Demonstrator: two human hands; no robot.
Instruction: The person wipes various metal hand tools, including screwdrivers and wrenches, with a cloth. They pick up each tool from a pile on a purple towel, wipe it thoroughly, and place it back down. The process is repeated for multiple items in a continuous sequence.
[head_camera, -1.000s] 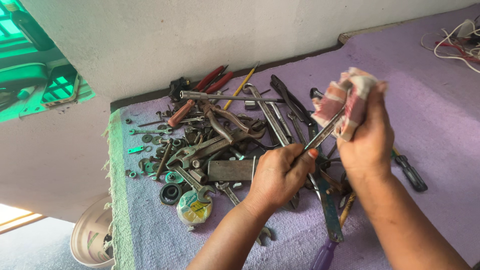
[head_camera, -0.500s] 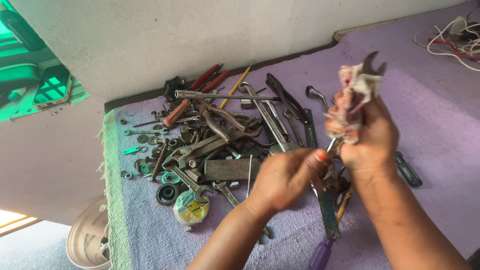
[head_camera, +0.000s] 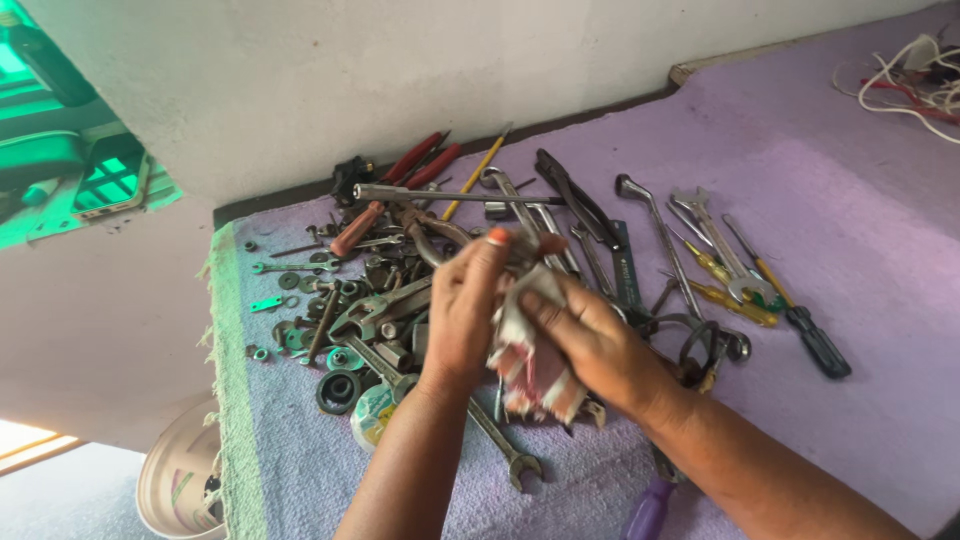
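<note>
Above the tool pile (head_camera: 420, 290), both hands (head_camera: 462, 310) (head_camera: 590, 340) clutch a rag (head_camera: 530, 365), perhaps wrapping something.

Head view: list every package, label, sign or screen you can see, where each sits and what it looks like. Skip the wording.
Round tin: on the purple cloth, just left of the left hand's wrist; printed lid in pale green, yellow and white.
White bucket: below the cloth's left edge, bottom left; round, with a coloured label on its wall.
No signs or screens in view.
</note>
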